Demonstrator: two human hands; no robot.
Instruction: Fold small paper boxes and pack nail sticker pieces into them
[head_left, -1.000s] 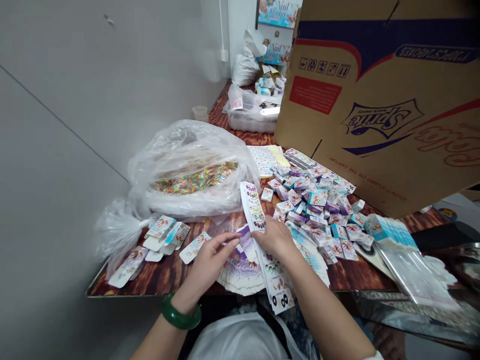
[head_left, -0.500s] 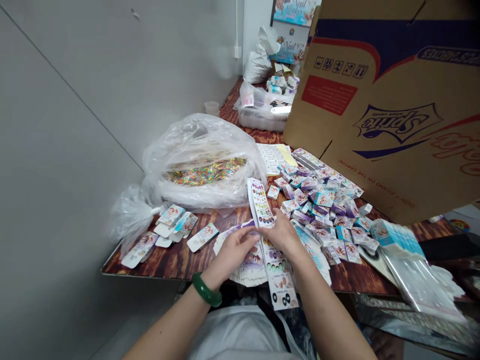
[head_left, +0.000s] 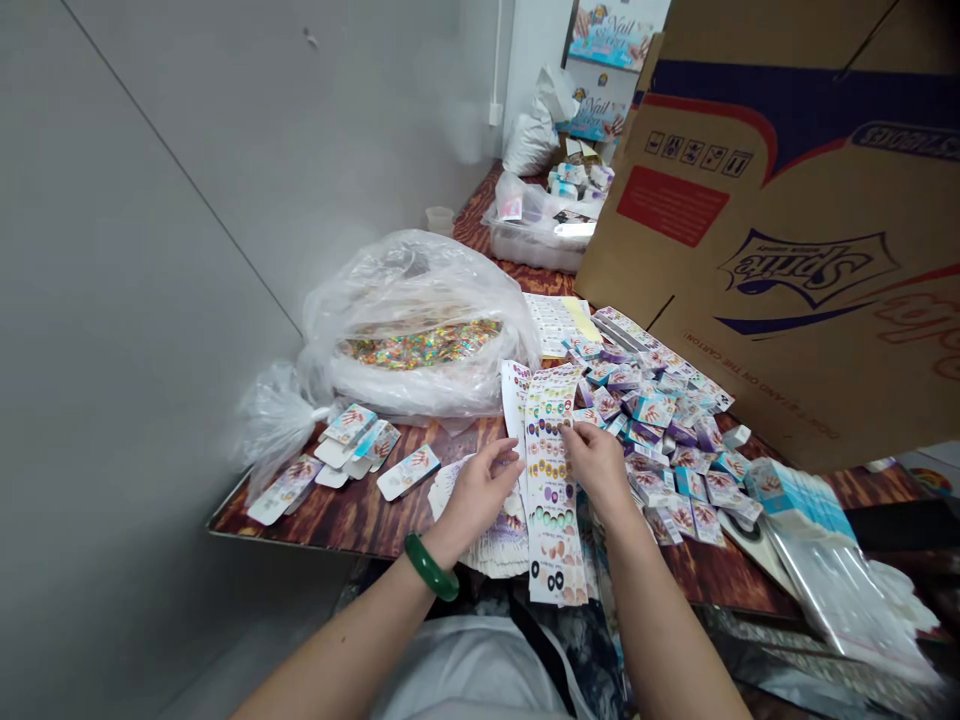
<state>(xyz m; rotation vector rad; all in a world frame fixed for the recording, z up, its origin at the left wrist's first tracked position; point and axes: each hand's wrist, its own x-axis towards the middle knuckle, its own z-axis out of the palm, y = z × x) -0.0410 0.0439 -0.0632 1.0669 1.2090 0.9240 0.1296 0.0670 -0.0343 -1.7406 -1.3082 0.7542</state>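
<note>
Long printed nail sticker strips (head_left: 553, 500) stand fanned out in front of me, with rows of small coloured nail designs. My right hand (head_left: 598, 468) pinches their right edge between thumb and fingers. At the left edge is my left hand (head_left: 478, 492), its thumb and fingers apart, the fingertips by the strips; a green bangle (head_left: 430, 568) circles that wrist. Another white-edged strip (head_left: 515, 395) bends away behind the left fingertips. Beneath the hands lies a fanned stack of flat purple-and-white cartons (head_left: 495, 555), partly hidden.
A clear bag of colourful glittery pieces (head_left: 420, 345) sits behind. Small nail sticker boxes (head_left: 652, 408) are heaped right, below a big cardboard carton (head_left: 750, 200). Several flattened boxes (head_left: 352, 440) lie left. Clear packets (head_left: 832, 590) and a plastic tub (head_left: 532, 240) are farther off.
The strips have spread from a narrow bundle into a wider fan. My right hand has moved right with their edge, and the left fingers have drawn apart from it.
</note>
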